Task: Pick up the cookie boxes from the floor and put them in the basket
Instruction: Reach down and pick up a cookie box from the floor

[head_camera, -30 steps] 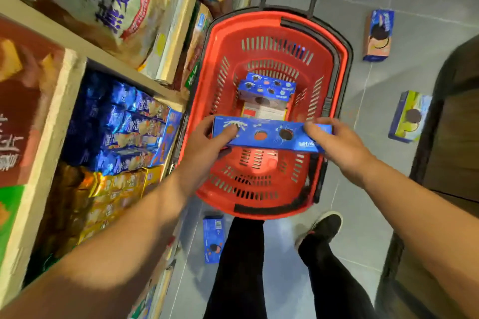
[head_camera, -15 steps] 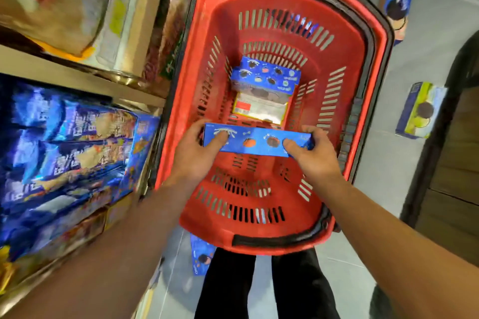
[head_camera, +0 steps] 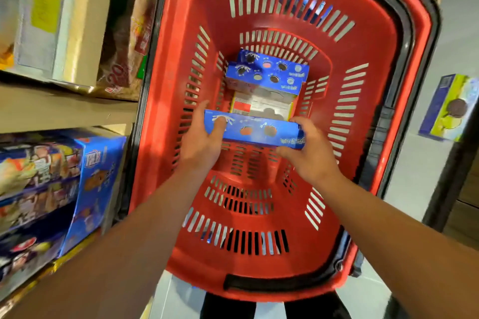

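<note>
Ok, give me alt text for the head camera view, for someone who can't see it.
Both hands, left and right, hold a blue cookie box low inside a red shopping basket, beside two blue boxes already there. A yellow-and-blue box lies on the floor right of it.

Both arms out fwd, left hand [head_camera: 201, 144] & right hand [head_camera: 309, 154] curled, gripping
</note>
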